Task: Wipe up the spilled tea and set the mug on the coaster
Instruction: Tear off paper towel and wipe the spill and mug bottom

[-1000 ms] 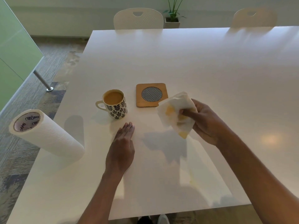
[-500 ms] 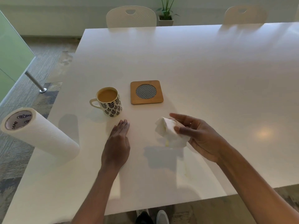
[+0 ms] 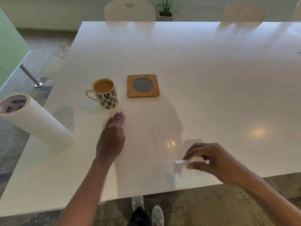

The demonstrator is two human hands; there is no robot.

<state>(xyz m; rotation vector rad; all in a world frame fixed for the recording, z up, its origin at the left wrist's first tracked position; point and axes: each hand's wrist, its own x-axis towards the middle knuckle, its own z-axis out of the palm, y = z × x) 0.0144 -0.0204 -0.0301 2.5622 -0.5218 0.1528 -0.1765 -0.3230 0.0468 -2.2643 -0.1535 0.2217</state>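
A: Right hand (image 3: 215,162)? State of the grip?

B: Fingers curled, pinching a crumpled white paper towel wad (image 3: 182,163) down on the glossy white tabletop (image 3: 211,70), near the front edge. Soft, light, probably damp; it bunches easily, so hold it balled up like that.

A: Left hand (image 3: 112,136)?

B: Flat, palm down, fingers straight and together, holding nothing. Fingertips just short of the mug.

A: Mug location?

B: White ceramic mug with black leaf print (image 3: 105,93), upright on the bare tabletop, just left of the square bamboo coaster with round mesh insert (image 3: 143,85). Apart, not touching. Handle points left, toward the roll.

A: Handling?

B: Nearly full of milky tea, so heavy-ish, rigid, breakable, sloshes if tilted. I'd take the handle or wrap the body, lift level. Short hop right onto the coaster.

A: Spill left?

B: Faint wet sheen between the hands, can't tell for sure. Wiping looks close to done, mug not placed.

A: Surface, room?

B: Smooth, reflective, slick when wet. Upright white paper towel roll (image 3: 37,121) at the left edge. Pale chairs (image 3: 129,11) at the far side, potted plant (image 3: 166,11), patterned carpet.
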